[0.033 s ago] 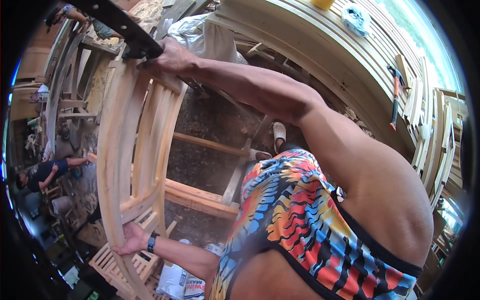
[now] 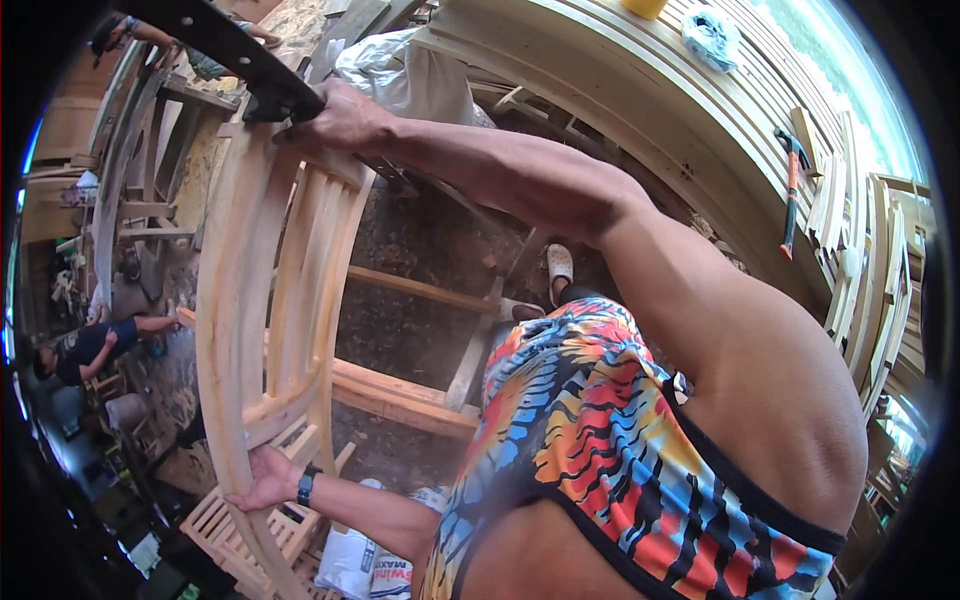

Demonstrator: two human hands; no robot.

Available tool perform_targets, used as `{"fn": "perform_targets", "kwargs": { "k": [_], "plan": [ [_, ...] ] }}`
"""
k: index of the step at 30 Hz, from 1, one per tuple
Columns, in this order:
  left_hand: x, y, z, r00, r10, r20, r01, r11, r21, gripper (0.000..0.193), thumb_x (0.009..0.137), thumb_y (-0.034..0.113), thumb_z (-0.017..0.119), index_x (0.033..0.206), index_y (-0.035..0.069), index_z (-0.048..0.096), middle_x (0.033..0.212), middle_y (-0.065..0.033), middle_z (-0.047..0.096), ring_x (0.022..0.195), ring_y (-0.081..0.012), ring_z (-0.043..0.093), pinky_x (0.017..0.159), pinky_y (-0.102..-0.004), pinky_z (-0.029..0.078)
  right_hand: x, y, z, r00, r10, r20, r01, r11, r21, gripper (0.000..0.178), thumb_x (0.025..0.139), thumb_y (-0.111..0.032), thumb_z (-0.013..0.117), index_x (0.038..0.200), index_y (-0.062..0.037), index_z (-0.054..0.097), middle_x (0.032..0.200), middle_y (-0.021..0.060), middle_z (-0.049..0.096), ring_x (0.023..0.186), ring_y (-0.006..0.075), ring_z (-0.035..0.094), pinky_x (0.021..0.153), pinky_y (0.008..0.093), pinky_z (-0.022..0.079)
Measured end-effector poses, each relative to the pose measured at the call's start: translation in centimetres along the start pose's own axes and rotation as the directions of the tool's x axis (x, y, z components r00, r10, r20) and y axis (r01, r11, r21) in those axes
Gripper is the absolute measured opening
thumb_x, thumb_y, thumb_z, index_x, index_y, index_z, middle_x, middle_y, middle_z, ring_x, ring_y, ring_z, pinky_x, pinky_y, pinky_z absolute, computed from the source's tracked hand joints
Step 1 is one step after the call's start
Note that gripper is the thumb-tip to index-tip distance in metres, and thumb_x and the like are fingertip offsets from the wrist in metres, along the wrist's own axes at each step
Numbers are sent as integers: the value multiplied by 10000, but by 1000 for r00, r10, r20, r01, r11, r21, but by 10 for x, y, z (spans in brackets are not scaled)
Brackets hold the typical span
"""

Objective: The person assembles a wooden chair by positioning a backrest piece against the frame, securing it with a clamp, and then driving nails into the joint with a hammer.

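A curved wooden chair frame (image 2: 217,300) with slats across it stands in front of me, on the left side of the view. At its upper end is a dark metal bar clamp (image 2: 225,50) with holes along its bar. My right hand (image 2: 345,118) is closed on the clamp, next to the frame's top corner; its fingertips are partly hidden. Lower down, my left hand (image 2: 268,478), with a dark watch at the wrist, grips the frame's long curved post, its fingers reaching to the outer edge.
A hammer (image 2: 792,195) lies on stacked boards (image 2: 640,70) at right, near a bluish plastic bundle (image 2: 711,40). White sacks (image 2: 348,550) and a slatted wooden piece (image 2: 215,530) are at lower left. Wooden rails (image 2: 400,395) cross below me. Two other people (image 2: 95,350) are at far left.
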State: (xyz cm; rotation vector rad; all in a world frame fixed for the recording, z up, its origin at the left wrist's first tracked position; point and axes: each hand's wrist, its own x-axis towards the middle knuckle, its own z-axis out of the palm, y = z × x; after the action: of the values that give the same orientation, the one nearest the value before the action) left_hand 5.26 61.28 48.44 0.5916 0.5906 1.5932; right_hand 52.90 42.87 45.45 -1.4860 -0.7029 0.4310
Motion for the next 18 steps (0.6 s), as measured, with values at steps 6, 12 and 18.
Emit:
{"fn": "perform_targets", "kwargs": {
  "k": [6,12,18],
  "plan": [
    [-15,6,-5,999,-24,-42,22,999,-38,922,700,454,779,1412,-46,472,1457,-237,494,1379,-393,458,1204,-536,314,4,-3,3,996,32,78,-26,996,-85,439,774,-410,851,928,-10,758,753,69,687,732,155,651,701,373,527],
    [-50,9,-17,998,-61,29,61,998,7,920,677,434,797,1428,-7,500,1461,-189,521,1409,-335,442,1228,-500,277,-21,20,-12,999,-36,37,33,997,69,346,857,-294,841,1110,-73,760,938,54,732,852,126,643,813,339,525],
    [-83,13,-32,993,-42,108,38,999,32,980,638,404,759,1477,-6,463,1510,-197,484,1438,-348,410,1259,-522,196,-63,18,-31,996,-77,-42,85,961,263,130,829,-113,765,886,-35,679,766,21,631,720,135,599,665,307,467]
  ]
}}
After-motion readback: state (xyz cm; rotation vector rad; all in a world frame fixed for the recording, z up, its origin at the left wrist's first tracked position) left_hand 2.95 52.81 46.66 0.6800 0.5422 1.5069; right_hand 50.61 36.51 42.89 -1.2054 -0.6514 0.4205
